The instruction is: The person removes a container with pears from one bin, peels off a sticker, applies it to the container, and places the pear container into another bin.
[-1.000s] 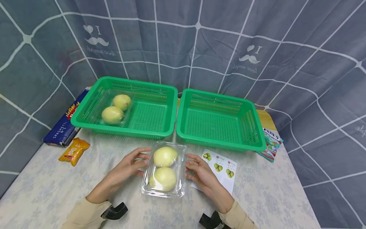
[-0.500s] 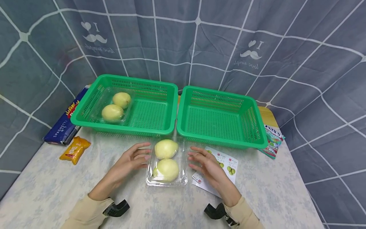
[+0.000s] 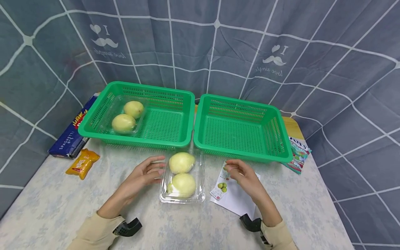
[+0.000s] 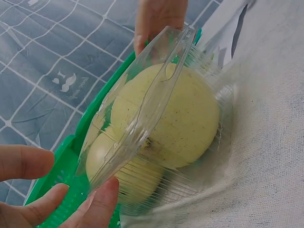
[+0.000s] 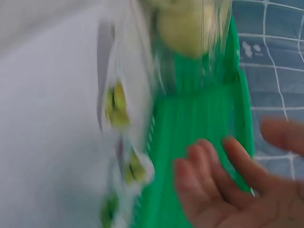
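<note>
A clear plastic clamshell box (image 3: 200, 194) with two pale yellow-green round fruits (image 3: 182, 185) stands in front of the baskets, its lid down. My left hand (image 3: 140, 178) is at its left side with fingers spread; one fingertip (image 4: 108, 190) lies at the box's edge in the left wrist view, and I cannot tell whether it presses. To the right, my right hand (image 3: 247, 178) hovers over a white sheet (image 3: 239, 199) bearing a strip of fruit-picture stickers (image 3: 222, 187). Its thumb and fingers stand apart in the blurred right wrist view, with nothing seen between them.
A green basket (image 3: 134, 141) at the back left holds a similar box with two fruits (image 3: 123, 123). A second green basket (image 3: 237, 156) stands beside it. A blue spaghetti pack (image 3: 70, 139) and an orange packet (image 3: 82, 164) lie left; a teal packet (image 3: 298, 156) lies right.
The clamshell box slid slightly away towards the baskets, then stayed still. My right hand left its right side and moved right over the sheet, uncovering the sticker strip. My left hand barely moved.
</note>
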